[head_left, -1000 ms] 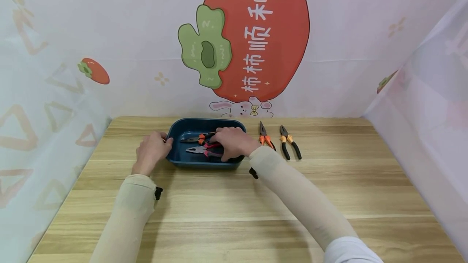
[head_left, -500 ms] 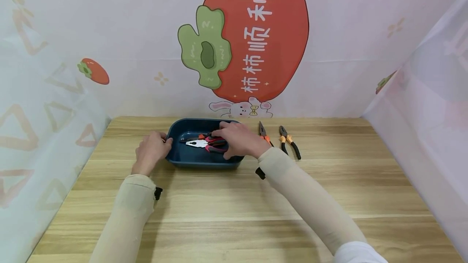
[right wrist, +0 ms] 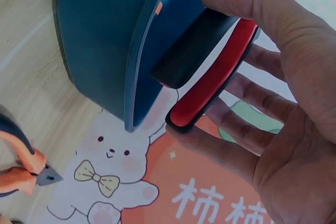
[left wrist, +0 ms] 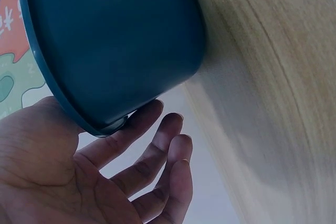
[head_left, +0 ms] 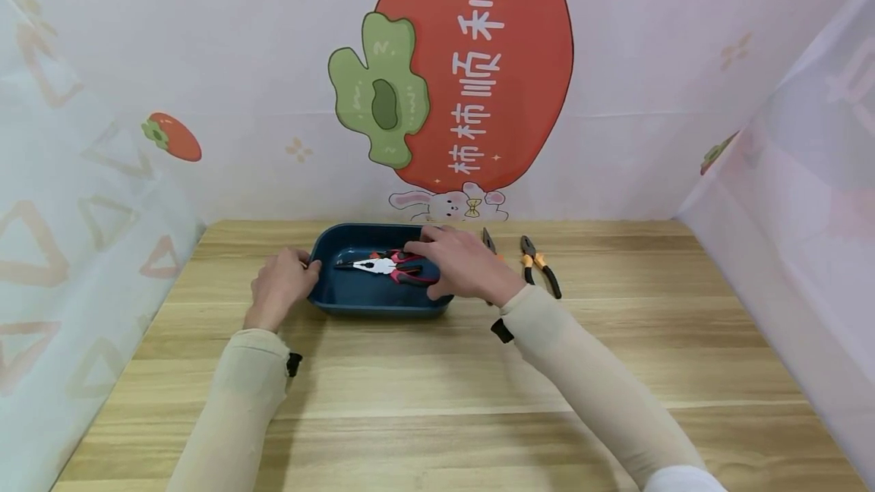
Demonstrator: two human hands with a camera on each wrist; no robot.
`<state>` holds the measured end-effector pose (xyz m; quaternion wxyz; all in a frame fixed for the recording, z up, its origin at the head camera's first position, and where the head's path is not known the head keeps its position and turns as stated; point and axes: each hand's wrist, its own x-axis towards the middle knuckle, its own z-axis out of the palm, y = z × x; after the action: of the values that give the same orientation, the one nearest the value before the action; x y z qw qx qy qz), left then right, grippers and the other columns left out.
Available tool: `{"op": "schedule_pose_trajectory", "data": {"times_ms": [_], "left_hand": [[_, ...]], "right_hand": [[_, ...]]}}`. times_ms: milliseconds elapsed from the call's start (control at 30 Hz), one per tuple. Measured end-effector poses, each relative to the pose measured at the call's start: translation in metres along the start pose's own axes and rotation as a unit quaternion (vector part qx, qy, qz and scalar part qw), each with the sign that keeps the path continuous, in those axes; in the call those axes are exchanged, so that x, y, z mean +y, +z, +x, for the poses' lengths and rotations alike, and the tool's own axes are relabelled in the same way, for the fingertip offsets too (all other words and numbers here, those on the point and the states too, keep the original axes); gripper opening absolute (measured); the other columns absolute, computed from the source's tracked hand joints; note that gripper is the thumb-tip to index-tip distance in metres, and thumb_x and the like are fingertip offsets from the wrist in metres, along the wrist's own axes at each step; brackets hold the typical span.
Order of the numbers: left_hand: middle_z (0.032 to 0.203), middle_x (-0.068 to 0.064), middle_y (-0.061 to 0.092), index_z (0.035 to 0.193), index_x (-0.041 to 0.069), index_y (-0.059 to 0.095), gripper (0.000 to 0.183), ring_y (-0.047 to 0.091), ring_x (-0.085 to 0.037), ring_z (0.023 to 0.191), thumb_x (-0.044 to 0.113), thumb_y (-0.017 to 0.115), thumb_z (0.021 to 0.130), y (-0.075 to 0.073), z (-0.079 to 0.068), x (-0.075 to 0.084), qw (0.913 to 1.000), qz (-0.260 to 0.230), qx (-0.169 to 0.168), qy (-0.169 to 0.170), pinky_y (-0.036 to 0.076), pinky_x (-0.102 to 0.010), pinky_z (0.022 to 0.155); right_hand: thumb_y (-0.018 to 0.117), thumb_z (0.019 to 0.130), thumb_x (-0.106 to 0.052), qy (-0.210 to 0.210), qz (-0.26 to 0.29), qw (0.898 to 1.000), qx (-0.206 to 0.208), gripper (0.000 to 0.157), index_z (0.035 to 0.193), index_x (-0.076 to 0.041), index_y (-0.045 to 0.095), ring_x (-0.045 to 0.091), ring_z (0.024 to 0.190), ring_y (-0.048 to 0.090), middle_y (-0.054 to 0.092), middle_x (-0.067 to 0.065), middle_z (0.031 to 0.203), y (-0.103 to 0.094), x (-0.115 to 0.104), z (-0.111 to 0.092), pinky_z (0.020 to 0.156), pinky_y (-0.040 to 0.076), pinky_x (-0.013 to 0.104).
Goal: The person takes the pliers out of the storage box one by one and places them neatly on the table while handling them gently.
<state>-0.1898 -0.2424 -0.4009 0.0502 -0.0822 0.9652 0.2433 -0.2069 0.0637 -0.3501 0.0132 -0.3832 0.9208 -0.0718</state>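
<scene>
My left hand (head_left: 279, 287) pinches the left end of a dark blue basin (head_left: 379, 311). In the left wrist view, its thumb and forefinger meet at the basin's rim (left wrist: 102, 128) while the other fingers hang below. Over the basin's right half, my right hand (head_left: 472, 263) holds combination pliers (head_left: 374, 266) with red-and-black handles, their jaws pointing left. The right wrist view shows the thumb on one handle and the fingers along the red handle (right wrist: 215, 87). Beneath them in the basin lie long-nose pliers (head_left: 344, 265) with orange on the handles, mostly hidden.
Right of the basin on the wooden table (head_left: 410, 408) lie long-nose pliers (head_left: 488, 238), partly behind the right hand, and another pair of pliers (head_left: 528, 247) with orange-and-black handles. A printed cloth backdrop (head_left: 273, 181) stands behind the table and along both sides.
My right hand has moved right and slightly up with the combination pliers, which now overlap the long-nose pliers in the basin. The left hand stays at the rim.
</scene>
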Motion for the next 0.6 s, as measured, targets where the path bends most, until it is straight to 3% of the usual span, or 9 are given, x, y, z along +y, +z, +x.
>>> {"op": "schedule_pose_trajectory", "data": {"times_ms": [167,600], "left_hand": [[0.113,-0.023,0.066,0.131,0.0,0.063,0.044,0.06,-0.036,0.083,0.032,0.05,0.105,0.0,-0.001,0.0,1.0,0.002,0.0,0.005,0.044,-0.045,0.066],[0.104,-0.019,0.066,0.125,0.001,0.066,0.039,0.06,-0.035,0.082,0.03,0.05,0.105,0.001,0.0,0.001,0.9999,0.007,0.007,0.004,0.043,-0.046,0.065]], "right_hand": [[0.089,0.079,-0.036,0.017,0.009,1.0,0.005,0.072,0.143,-0.022,0.06,0.024,0.117,0.052,0.056,0.007,0.135,-0.005,0.004,-0.011,0.087,0.05,0.045],[0.09,0.077,-0.035,0.029,0.018,0.998,0.044,0.071,0.14,-0.017,0.063,0.023,0.108,0.057,0.059,0.007,0.126,-0.013,0.021,-0.035,0.083,0.052,0.041]]}}
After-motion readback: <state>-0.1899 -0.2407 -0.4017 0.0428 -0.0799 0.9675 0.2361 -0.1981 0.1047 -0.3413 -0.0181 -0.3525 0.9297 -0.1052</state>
